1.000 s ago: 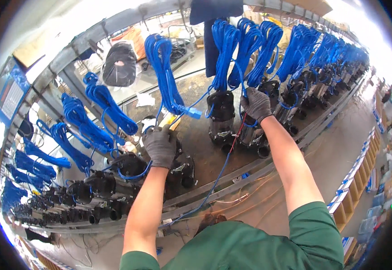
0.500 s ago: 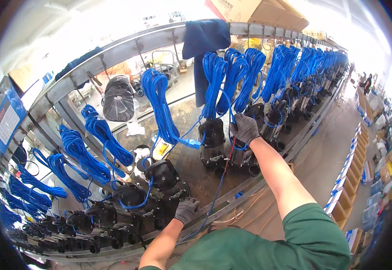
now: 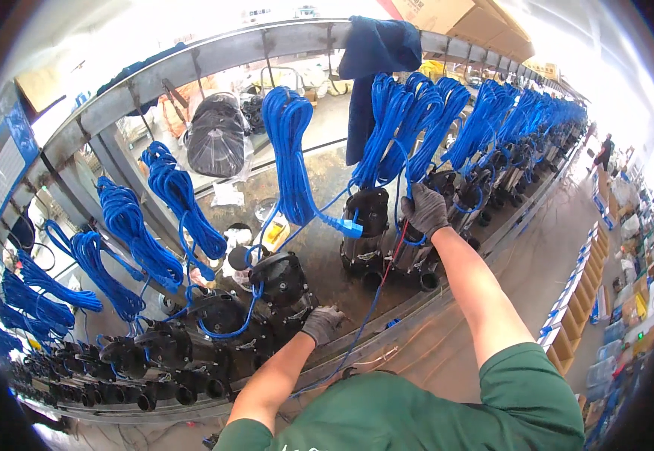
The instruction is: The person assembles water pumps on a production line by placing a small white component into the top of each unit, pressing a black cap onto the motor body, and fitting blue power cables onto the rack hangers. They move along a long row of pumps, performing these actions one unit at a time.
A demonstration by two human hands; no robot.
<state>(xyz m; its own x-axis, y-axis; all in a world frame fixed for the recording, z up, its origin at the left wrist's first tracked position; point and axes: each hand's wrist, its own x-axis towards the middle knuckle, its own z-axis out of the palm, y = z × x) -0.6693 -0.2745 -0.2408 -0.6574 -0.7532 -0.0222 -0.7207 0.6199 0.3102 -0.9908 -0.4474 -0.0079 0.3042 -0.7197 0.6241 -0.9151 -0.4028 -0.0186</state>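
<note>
My right hand [image 3: 423, 210], in a dark grey glove, is closed on a thin blue cable that drops from a hanging coil [image 3: 382, 128]. Below its fingers runs a red wire [image 3: 400, 244], which meets a darker blue lead [image 3: 364, 323] trailing toward my body. A black pump-like unit [image 3: 366, 218] stands just left of this hand. My left hand [image 3: 323, 325], gloved too, is curled beside the lower end of another black unit [image 3: 286, 282]; what its fingers hold, if anything, is hidden. Between the hands a light-blue connector [image 3: 348, 227] hangs from a coil [image 3: 288, 150].
A metal rail [image 3: 229, 51] carries several blue coils above a long row of black units. A dark cloth [image 3: 379, 49] drapes over it. Plastic-wrapped black item [image 3: 218, 139] hangs behind. Divided cardboard trays [image 3: 579, 301] line the right side, and a person [image 3: 604, 152] stands far off.
The view has shifted, and the rail and coils sit higher. Both hands stay beside the same units, the right at the cable and the left low by its unit.
</note>
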